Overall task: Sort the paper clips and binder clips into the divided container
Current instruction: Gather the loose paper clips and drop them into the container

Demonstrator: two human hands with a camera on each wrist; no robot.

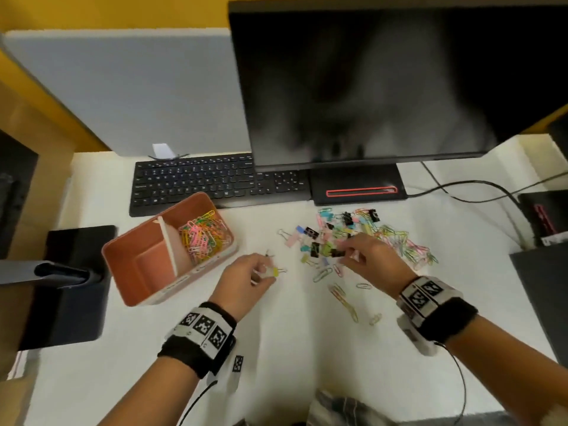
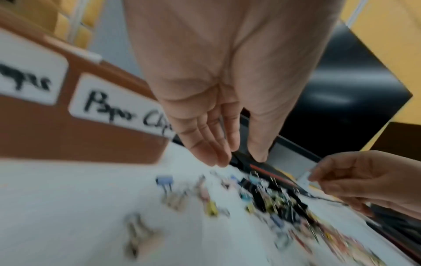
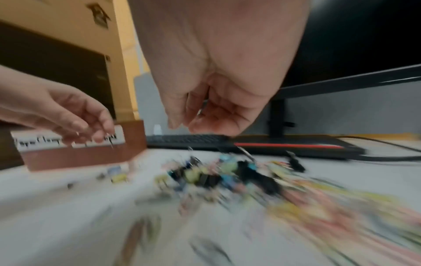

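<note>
An orange divided container [image 1: 150, 261] stands left of centre; its right compartment holds coloured paper clips [image 1: 203, 238], its left one is bare. A label on its front wall [image 2: 56, 136] reads "Paper Clips" [image 2: 118, 109]. Mixed binder clips [image 1: 332, 238] lie piled in front of the monitor stand, with loose paper clips [image 1: 402, 244] to their right and several more [image 1: 344, 298] nearer me. My right hand [image 1: 350, 252] hovers over the pile and pinches a pale binder clip [image 2: 305, 177]. My left hand [image 1: 267, 273] hangs with straight fingers [image 2: 212, 147] just above a yellow binder clip [image 1: 275, 272].
A black keyboard [image 1: 215, 182] and the monitor stand base [image 1: 356, 186] lie behind the clips, under a dark monitor [image 1: 368, 87]. Cables [image 1: 476, 189] run off to the right toward a dark box [image 1: 541, 216]. A black flat object [image 1: 64, 287] sits left of the container.
</note>
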